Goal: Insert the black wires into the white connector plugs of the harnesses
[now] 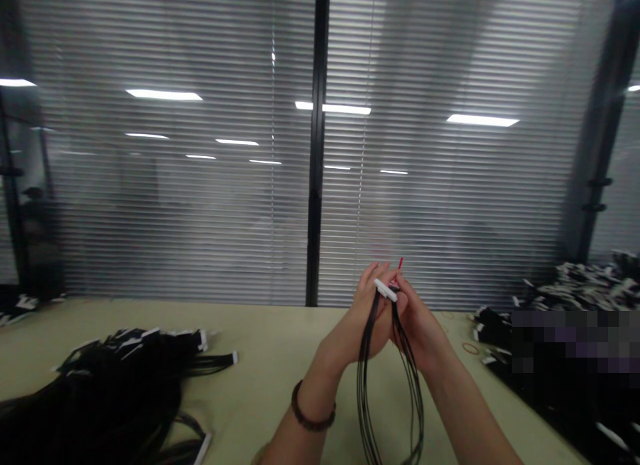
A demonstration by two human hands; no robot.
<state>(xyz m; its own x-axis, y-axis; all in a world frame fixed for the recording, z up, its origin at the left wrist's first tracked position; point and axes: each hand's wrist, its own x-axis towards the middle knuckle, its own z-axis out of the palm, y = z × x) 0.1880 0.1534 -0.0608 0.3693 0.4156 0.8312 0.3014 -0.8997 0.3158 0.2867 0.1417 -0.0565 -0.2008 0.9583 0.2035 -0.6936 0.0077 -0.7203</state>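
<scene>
In front of me, above the table, a looped black wire harness (367, 378) hangs from between my hands. Its white connector (385, 290) sits at the top, against the fingers. My left hand (364, 315) is closed around the upper end of the wires, some fingertips pointing up. From the other side, my right hand (417, 321) pinches at the same spot with thumb and fingers. A thin red piece (401, 263), perhaps a rubber band, sticks up by the right fingertips. The palms and wires hide part of the grip.
On the pale table (270, 358), a large pile of black wire harnesses (100, 398) with white connectors lies left. Another heap of harnesses (565, 405) covers the right side. A reddish rubber band (471, 348) lies near it. Window blinds (200, 205) stand behind the table.
</scene>
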